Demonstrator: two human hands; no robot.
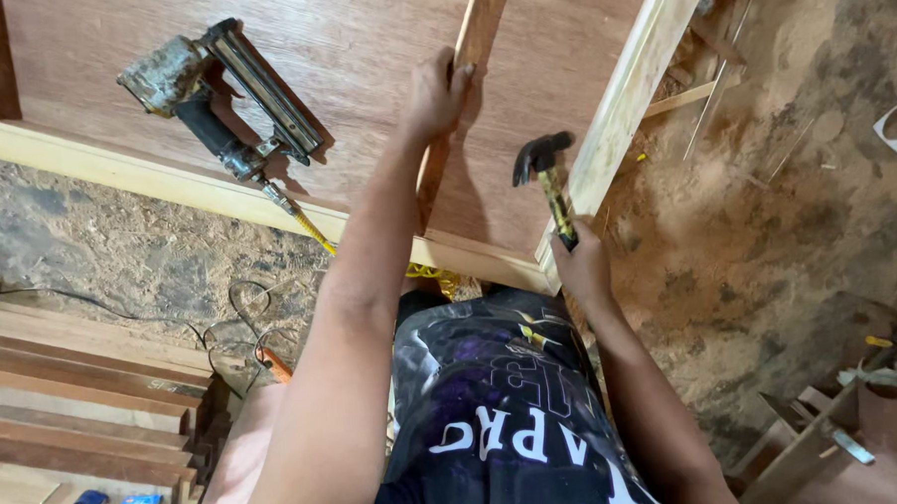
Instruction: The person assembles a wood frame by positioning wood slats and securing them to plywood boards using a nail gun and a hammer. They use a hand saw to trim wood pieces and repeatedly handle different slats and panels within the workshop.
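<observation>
A narrow wooden strip lies along the reddish plywood panel, and the left hand is clamped on it, fingers curled over its edge and palm pressing down on the board beneath. The strip runs from the top edge of the view, under that hand, and on toward the person's body.

Just to the right of the left hand, the right hand is clenched around the yellow-and-black handle of a claw hammer. The hammer's dark head is raised above the panel, between the strip and the pale timber rail that frames the panel's right side.

Well to the left of the left hand, a worn nail gun rests on the plywood, its yellow coiled hose trailing over the pale front rail toward the person.

Beyond the right hand, past the right rail, the ground is covered in sawdust with thin offcuts scattered about. Below and left of the left arm, a stack of planks lies beside a thin dark cable looping over the dirt.
</observation>
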